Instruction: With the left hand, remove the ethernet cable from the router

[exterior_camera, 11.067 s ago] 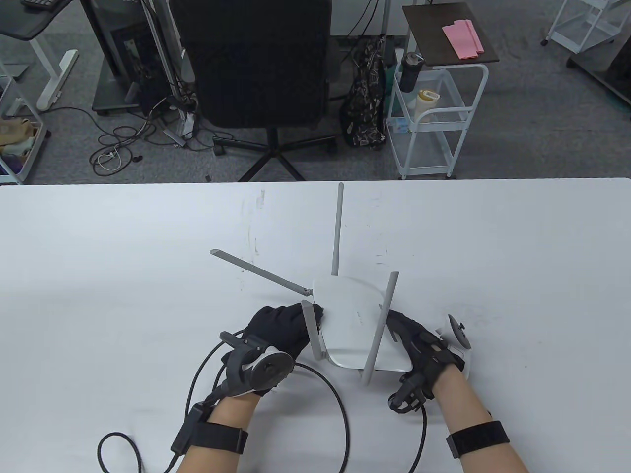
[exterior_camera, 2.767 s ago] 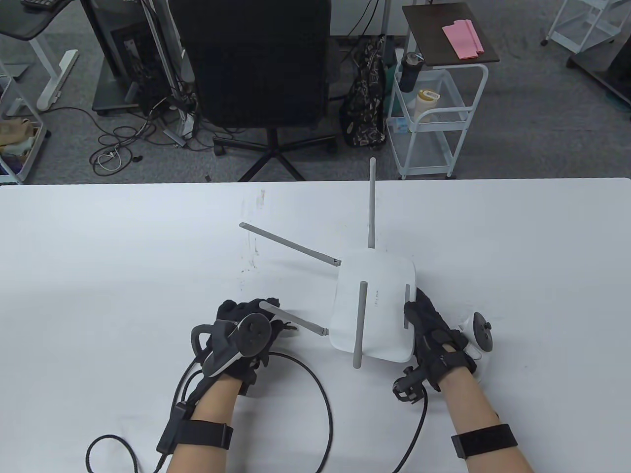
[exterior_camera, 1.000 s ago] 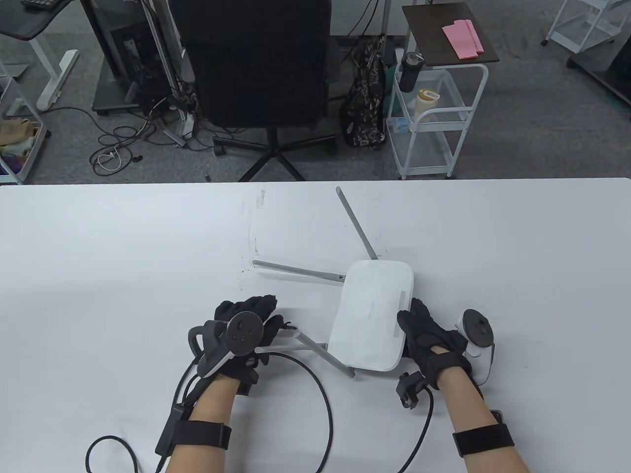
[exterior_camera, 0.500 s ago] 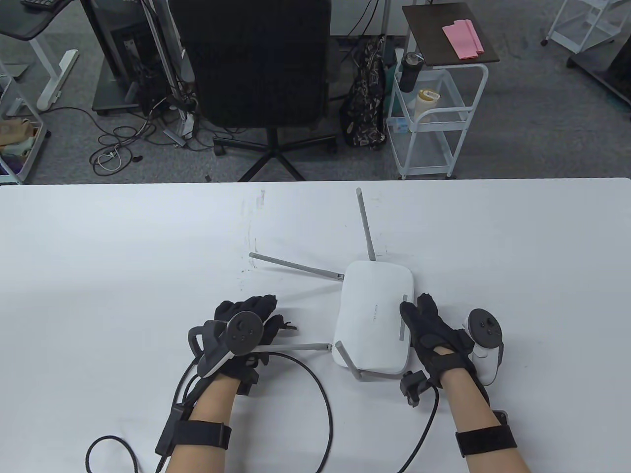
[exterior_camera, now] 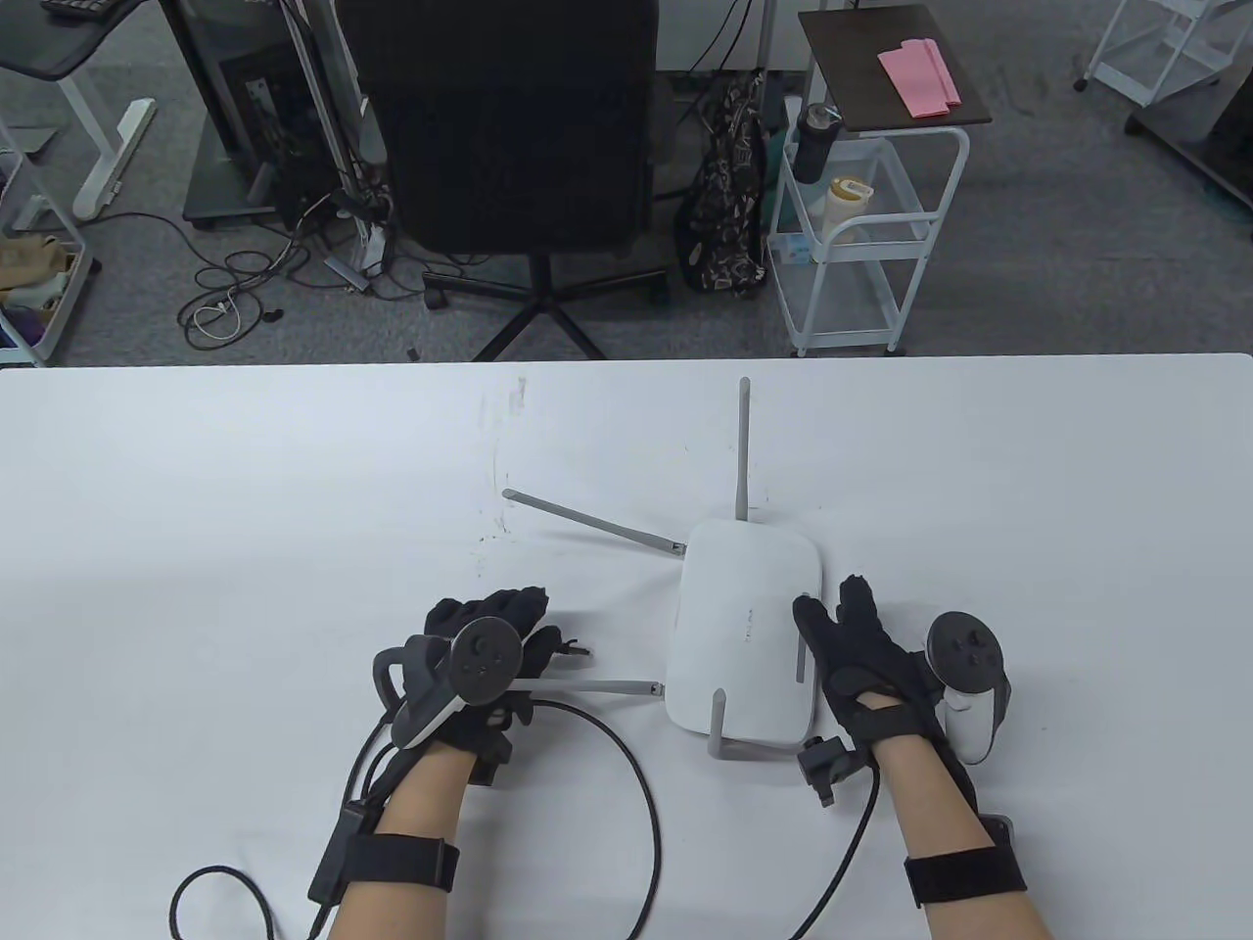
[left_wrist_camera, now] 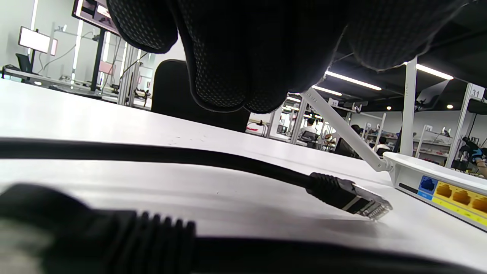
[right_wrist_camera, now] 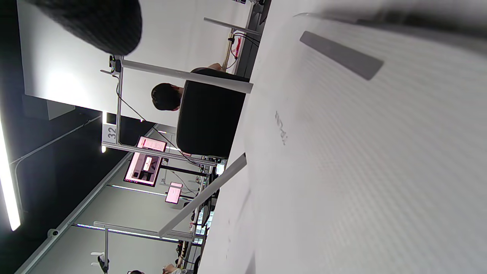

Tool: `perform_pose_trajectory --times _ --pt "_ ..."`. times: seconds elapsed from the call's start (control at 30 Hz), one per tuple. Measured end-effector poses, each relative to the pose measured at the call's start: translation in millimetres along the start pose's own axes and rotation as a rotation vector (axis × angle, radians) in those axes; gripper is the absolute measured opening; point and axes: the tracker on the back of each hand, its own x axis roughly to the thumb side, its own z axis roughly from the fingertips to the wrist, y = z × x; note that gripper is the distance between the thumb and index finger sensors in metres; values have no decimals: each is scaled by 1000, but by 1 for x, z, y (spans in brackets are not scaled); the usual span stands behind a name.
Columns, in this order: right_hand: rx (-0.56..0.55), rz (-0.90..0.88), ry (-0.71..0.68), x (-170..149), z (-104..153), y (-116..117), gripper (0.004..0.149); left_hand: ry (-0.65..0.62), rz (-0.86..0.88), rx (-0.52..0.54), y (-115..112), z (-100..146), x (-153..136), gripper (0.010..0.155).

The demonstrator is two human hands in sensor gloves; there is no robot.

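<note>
The white router [exterior_camera: 744, 627] lies flat on the white table [exterior_camera: 245, 509], right of centre, with several grey antennas sticking out. The black ethernet cable [exterior_camera: 641, 793] is out of the router. Its plug [exterior_camera: 578, 648] lies on the table just left of the router. In the left wrist view the plug [left_wrist_camera: 354, 196] rests free, short of the yellow ports [left_wrist_camera: 456, 196]. My left hand [exterior_camera: 489, 636] hovers over the cable, fingers [left_wrist_camera: 228, 57] above it with a gap. My right hand [exterior_camera: 852, 651] rests open-fingered against the router's right edge; the router top [right_wrist_camera: 342, 152] fills the right wrist view.
One antenna [exterior_camera: 744, 450] points toward the far table edge, another [exterior_camera: 587, 524] reaches left, one [exterior_camera: 587, 688] lies toward my left hand. The ethernet cable loops across the near table. A black office chair [exterior_camera: 509, 127] and a white cart [exterior_camera: 861, 225] stand beyond the table.
The router has turned a little and settled flat; its far antenna swung from leaning left to pointing straight away. My right hand shifted slightly right. My left hand and the plug have not moved.
</note>
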Motion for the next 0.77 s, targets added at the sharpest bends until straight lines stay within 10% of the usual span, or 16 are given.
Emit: perform_pose_trajectory --times 0.77 --pt "24 315 -42 11 10 11 90 37 -68 -151 -8 -1 2 58"
